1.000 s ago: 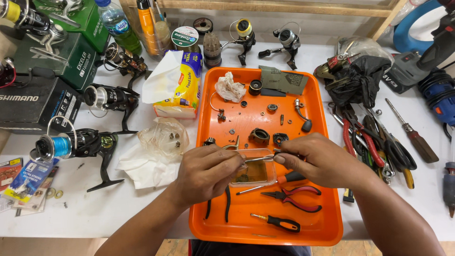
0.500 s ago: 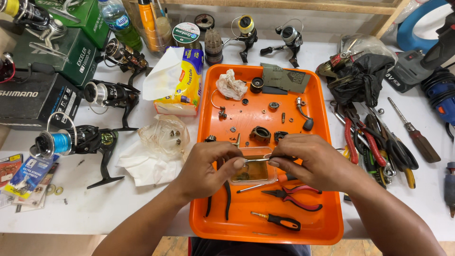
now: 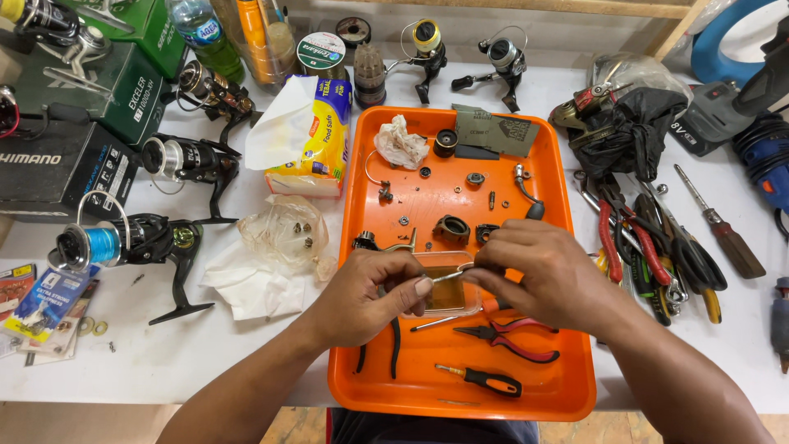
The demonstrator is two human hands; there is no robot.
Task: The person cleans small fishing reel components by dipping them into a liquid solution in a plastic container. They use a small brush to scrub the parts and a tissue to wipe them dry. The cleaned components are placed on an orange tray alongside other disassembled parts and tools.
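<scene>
Both hands meet over an orange tray (image 3: 559, 386) on a white table. My right hand (image 3: 538, 275) pinches metal tweezers (image 3: 450, 276) whose tips point left. My left hand (image 3: 370, 296) has its fingertips closed at the tweezer tips, apparently on a very small part that I cannot make out. Under the hands sits a small clear plastic dish (image 3: 448, 298) holding brownish liquid. Small black reel parts (image 3: 450, 229), screws and washers lie further back on the tray, with a crumpled tissue (image 3: 400, 141).
Red-handled pliers (image 3: 514, 339) and an orange-and-black screwdriver (image 3: 481, 379) lie on the tray's near part. Fishing reels (image 3: 123, 244) and boxes (image 3: 49, 168) crowd the left. A tissue pack (image 3: 316, 136) stands beside the tray. Pliers, scissors and screwdrivers (image 3: 657, 247) lie at the right.
Both hands have drawn slightly closer together over the dish, the right hand shifting left with the tweezers. The view has tilted a little; the tray's contents stay put.
</scene>
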